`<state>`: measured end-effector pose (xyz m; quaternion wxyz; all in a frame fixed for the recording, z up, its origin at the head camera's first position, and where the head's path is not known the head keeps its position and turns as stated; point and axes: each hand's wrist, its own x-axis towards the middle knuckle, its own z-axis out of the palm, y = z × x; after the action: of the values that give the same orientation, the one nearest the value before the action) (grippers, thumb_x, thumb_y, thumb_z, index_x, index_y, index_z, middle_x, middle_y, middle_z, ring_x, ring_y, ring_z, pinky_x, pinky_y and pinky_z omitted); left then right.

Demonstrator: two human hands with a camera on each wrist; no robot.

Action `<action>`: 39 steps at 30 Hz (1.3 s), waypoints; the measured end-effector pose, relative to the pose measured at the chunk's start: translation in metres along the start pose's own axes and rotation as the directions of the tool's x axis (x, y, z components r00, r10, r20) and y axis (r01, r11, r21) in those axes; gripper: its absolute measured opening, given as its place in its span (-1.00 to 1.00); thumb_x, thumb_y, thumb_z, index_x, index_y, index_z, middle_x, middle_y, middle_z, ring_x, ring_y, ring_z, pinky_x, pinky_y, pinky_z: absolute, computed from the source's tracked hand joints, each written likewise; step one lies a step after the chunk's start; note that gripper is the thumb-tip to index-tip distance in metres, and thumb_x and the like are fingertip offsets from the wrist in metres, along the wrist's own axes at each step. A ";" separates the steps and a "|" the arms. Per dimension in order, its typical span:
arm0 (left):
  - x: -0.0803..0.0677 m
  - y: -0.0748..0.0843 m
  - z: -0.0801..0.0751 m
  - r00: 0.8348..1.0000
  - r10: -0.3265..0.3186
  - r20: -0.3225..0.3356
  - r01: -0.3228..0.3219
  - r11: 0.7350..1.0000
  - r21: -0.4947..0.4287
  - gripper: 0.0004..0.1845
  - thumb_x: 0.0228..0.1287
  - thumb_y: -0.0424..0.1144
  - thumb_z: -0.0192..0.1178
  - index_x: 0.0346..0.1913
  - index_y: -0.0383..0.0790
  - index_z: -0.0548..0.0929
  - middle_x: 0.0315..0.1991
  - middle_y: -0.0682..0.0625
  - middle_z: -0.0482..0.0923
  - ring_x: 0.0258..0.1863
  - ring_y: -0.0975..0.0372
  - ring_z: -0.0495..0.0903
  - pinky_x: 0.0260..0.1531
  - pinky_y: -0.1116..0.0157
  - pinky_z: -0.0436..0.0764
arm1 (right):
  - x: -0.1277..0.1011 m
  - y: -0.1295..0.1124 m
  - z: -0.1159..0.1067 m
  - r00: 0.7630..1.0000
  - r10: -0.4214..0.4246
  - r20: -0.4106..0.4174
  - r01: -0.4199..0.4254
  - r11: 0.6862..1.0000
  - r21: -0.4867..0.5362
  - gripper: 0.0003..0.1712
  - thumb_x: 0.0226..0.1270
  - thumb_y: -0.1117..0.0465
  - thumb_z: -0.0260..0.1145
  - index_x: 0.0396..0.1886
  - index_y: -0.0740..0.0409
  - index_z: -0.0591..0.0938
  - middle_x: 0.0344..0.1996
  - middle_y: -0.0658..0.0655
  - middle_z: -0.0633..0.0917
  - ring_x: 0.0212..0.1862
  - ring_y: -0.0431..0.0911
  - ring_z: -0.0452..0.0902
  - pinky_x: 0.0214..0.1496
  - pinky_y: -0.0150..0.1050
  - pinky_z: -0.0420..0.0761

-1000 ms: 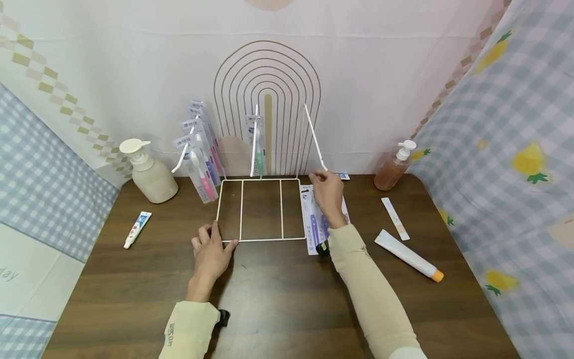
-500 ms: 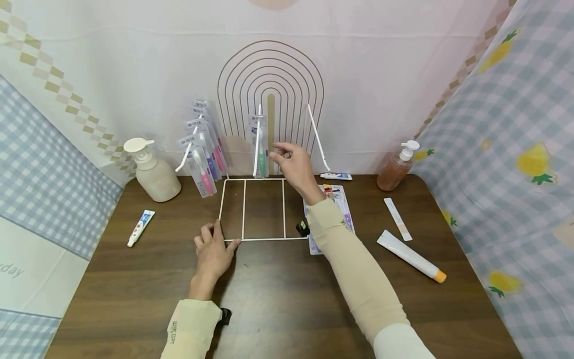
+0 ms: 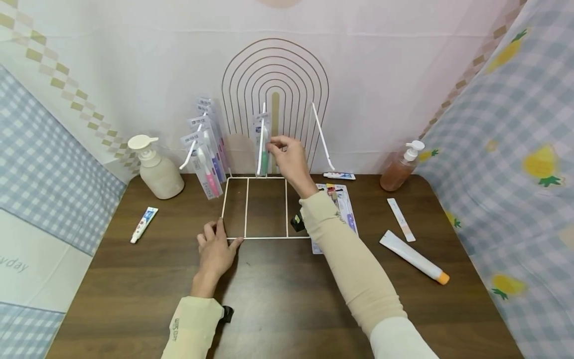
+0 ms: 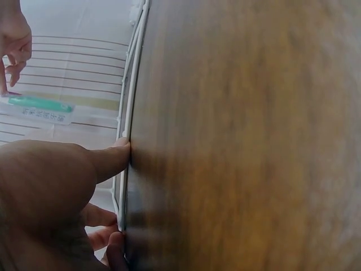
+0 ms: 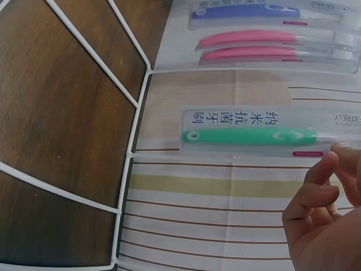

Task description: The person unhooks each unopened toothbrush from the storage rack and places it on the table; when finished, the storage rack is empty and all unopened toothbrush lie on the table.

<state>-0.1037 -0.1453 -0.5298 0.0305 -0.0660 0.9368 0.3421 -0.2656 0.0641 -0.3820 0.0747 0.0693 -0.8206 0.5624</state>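
Note:
A white wire rack [image 3: 245, 207] stands on the brown table, its base flat and its hooks upright. My left hand [image 3: 216, 248] rests with straight fingers on the base's front left corner, thumb against the wire [image 4: 125, 148]. A green toothbrush pack [image 3: 262, 144] hangs on the middle hook. My right hand [image 3: 287, 155] is raised to it, thumb and forefinger pinching its upper edge [image 5: 333, 155]. The pack's green brush [image 5: 248, 136] shows clearly in the right wrist view.
Several toothbrush packs [image 3: 207, 152] hang on the left hook; the right hook [image 3: 323, 137] is bare. More packs [image 3: 343, 207] lie under my right forearm. On the table are a cream pump bottle [image 3: 157, 169], brown pump bottle [image 3: 398, 167], small tubes [image 3: 143, 224] [image 3: 339, 175], an orange-capped tube [image 3: 412, 257] and a strip [image 3: 401, 219].
My right hand left the packs lying on the table and rose left to the hanging green pack. The left hand stayed on the rack's corner.

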 end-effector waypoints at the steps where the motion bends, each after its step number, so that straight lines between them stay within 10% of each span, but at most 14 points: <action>1: 0.000 0.001 0.000 1.000 0.000 0.001 0.000 1.000 -0.004 -0.01 0.69 -0.02 0.34 0.81 -0.51 0.09 0.63 -0.53 0.09 0.38 -0.51 0.17 0.40 -0.40 0.34 | 0.000 0.000 0.000 1.000 0.007 -0.008 -0.007 1.000 -0.002 -0.77 0.68 0.26 0.45 0.16 0.26 0.87 -0.15 0.18 0.79 -0.39 -0.23 0.49 -0.38 -0.44 0.47; 17: 0.001 -0.002 0.002 1.000 -0.002 -0.007 0.002 1.000 -0.018 -0.02 0.68 -0.03 0.35 0.81 -0.51 0.09 0.63 -0.53 0.09 0.40 -0.53 0.16 0.43 -0.44 0.32 | -0.004 -0.006 -0.005 0.994 -0.014 -0.108 0.014 1.000 0.002 -0.76 0.71 0.30 0.39 0.17 0.34 0.82 0.01 0.31 0.81 -0.14 -0.07 0.68 -0.07 -0.17 0.82; 31: 0.000 0.002 -0.001 1.000 -0.006 0.016 0.006 1.000 -0.005 -0.02 0.71 -0.02 0.31 0.82 -0.51 0.05 0.65 -0.53 0.06 0.43 -0.53 0.14 0.45 -0.44 0.31 | -0.009 0.014 -0.016 0.989 -0.010 -0.145 0.017 0.999 0.046 -0.75 0.77 0.29 0.32 0.19 0.38 0.76 0.01 0.30 0.76 -0.33 0.01 0.66 -0.32 -0.42 0.67; 39: -0.001 0.002 -0.001 1.000 -0.006 0.018 0.007 1.000 -0.008 -0.02 0.70 -0.03 0.31 0.81 -0.53 0.06 0.65 -0.53 0.05 0.45 -0.52 0.12 0.47 -0.45 0.30 | -0.021 0.031 -0.019 0.991 0.061 -0.119 -0.053 0.996 0.065 -0.74 0.77 0.29 0.31 0.21 0.40 0.74 0.06 0.35 0.76 -0.24 0.23 0.73 -0.03 0.16 0.85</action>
<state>-0.1033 -0.1448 -0.5278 0.0396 -0.0662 0.9349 0.3465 -0.2504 0.0935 -0.4082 0.1061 0.0138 -0.7984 0.5925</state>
